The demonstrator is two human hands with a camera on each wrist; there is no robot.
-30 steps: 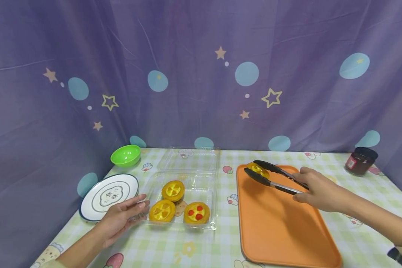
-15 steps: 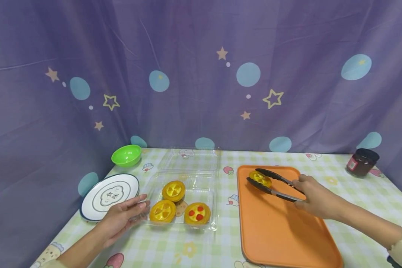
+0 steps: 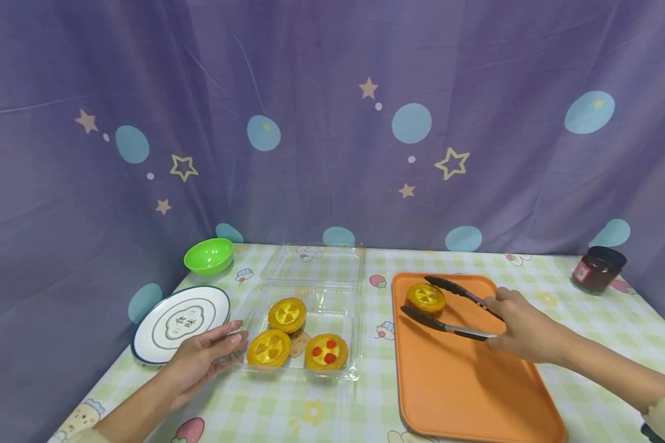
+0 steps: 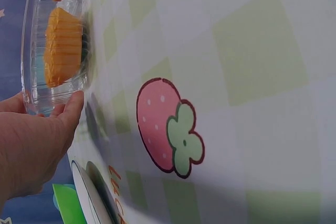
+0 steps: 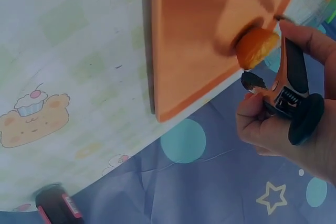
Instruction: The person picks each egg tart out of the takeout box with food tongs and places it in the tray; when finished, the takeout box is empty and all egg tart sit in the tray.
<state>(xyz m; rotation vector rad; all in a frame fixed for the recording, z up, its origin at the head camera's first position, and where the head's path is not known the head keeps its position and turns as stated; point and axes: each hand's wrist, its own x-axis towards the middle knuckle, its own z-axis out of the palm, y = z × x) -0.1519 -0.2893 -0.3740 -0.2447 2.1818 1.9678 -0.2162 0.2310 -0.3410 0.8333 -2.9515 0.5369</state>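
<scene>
My right hand [image 3: 523, 326] grips black-and-metal tongs [image 3: 465, 332] over the orange tray [image 3: 465, 381]. The parted tong arms stand on either side of a yellow egg tart [image 3: 425, 299] near the tray's far left corner. In the right wrist view, the tart [image 5: 257, 48] appears to sit on the tray beside the tongs [image 5: 291, 72]. My left hand [image 3: 196, 363], fingers extended, touches the left side of a clear plastic container [image 3: 357, 344]. Inside are two yellow-topped tarts [image 3: 286, 315] and one tart with red pieces [image 3: 326, 352]. In the left wrist view, the fingertips [image 4: 73, 106] meet the container's corner.
A white plate [image 3: 155, 335] with a blue rim lies left of the container, with a green bowl [image 3: 209, 257] behind it. The container's clear lid [image 3: 313, 264] lies folded back. A dark jar [image 3: 598, 269] stands at the far right, and a patterned curtain [image 3: 332, 123] hangs behind.
The tongs have come slightly nearer with the tart, then spread apart around it. The tart now lies flatter on the tray, face up. My left hand has stayed at the container.
</scene>
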